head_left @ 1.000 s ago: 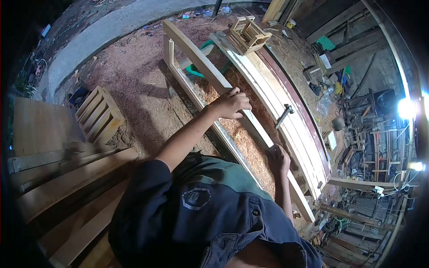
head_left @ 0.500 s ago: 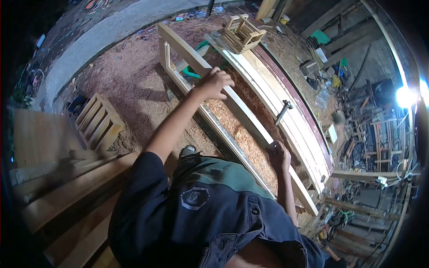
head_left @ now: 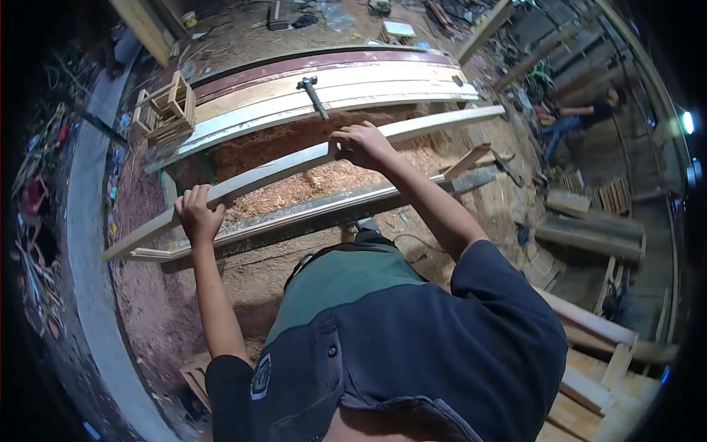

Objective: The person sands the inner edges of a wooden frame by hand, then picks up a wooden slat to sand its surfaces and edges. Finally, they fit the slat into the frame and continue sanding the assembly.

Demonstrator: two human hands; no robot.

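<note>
A long pale wooden beam (head_left: 280,168) runs slantwise across the view, from lower left to upper right. Near its left end my left hand (head_left: 197,215) grips it with the fingers over the top edge. My right hand (head_left: 362,144) is closed on the same beam around its middle. Below the beam lies a long frame rail (head_left: 294,215), with a short wooden piece (head_left: 468,160) slanting up near its right end. Wood shavings (head_left: 317,180) show between beam and rail. On the pale boards (head_left: 258,107) beyond rests a hammer (head_left: 314,97), apart from both hands.
A small wooden crate-like frame (head_left: 168,110) sits at the boards' left end. Another person (head_left: 582,114) is at the far right. Stacked lumber (head_left: 589,390) lies at the lower right, and a concrete strip (head_left: 99,295) runs down the left.
The view has swung round, so the beam and boards now lie more crosswise. Both hands remain on the beam. The person at the right and the right end of the rail have come into view.
</note>
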